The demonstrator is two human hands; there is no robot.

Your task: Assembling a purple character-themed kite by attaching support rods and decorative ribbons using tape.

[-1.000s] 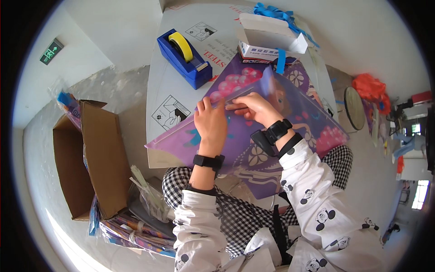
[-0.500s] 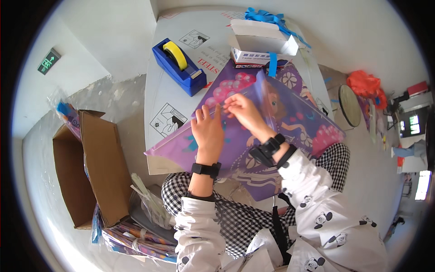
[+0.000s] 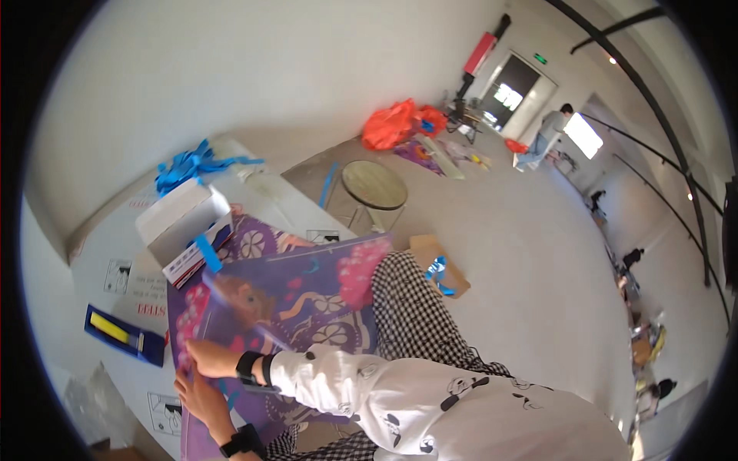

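A large purple printed sheet (image 3: 330,334) with pink bubbles and white flower shapes spreads over the table edge and my lap. Near its left edge, my right hand (image 3: 213,359) is closed, fingertips pinched together against the sheet. Just below it my left hand (image 3: 204,401) rests on the sheet, its fingers bent toward the right hand's. Whatever lies between the fingertips is too small to make out. To the left stands a blue tape dispenser (image 3: 146,347) with a yellow roll. Beyond my hands sits an open white carton (image 3: 181,223), a blue strip (image 3: 207,252) hanging from its side.
Blue ribbons (image 3: 196,167) lie bunched at the table's far end. A round stool (image 3: 374,184) stands beyond the table. On the floor are a cardboard piece (image 3: 442,265) and red bags (image 3: 392,123). Far off, a person (image 3: 547,134) stands near a doorway.
The view has swung to the right, bringing in the room and the distant person. Both hands remain close together at the sheet, with the right hand now lower and nearer its left edge.
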